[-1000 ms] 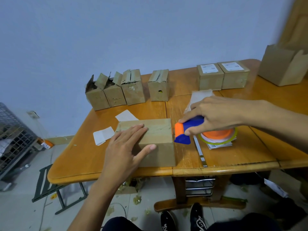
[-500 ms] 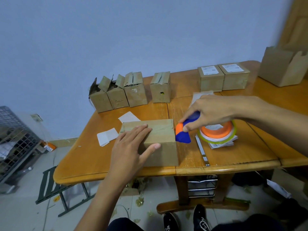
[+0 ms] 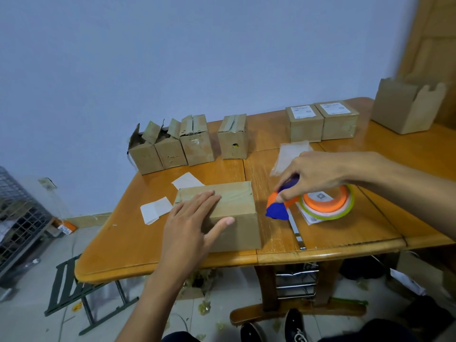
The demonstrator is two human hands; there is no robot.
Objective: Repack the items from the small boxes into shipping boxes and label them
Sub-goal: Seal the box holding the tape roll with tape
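A taped brown shipping box (image 3: 237, 213) lies near the table's front edge. My left hand (image 3: 192, 225) rests flat on its top, thumb against the front face. Just right of the box, my right hand (image 3: 313, 176) grips the blue and orange tape dispenser (image 3: 278, 206), whose orange reel of tape (image 3: 328, 203) sits on the table over some label sheets. Several small opened boxes (image 3: 190, 144) stand in a row at the back. Two sealed boxes with white labels (image 3: 323, 123) stand at the back right.
The wooden table (image 3: 148, 245) also holds white paper scraps (image 3: 155, 209), a clear plastic bag (image 3: 288, 154) and a metal ruler (image 3: 296, 230). An open carton (image 3: 407, 107) sits at the far right. A wire rack (image 3: 17, 218) and a folded stool (image 3: 74, 287) stand on the floor at left.
My right hand has drawn the tape dispenser a little to the right, away from the box's edge. The left hand stays flat on the box.
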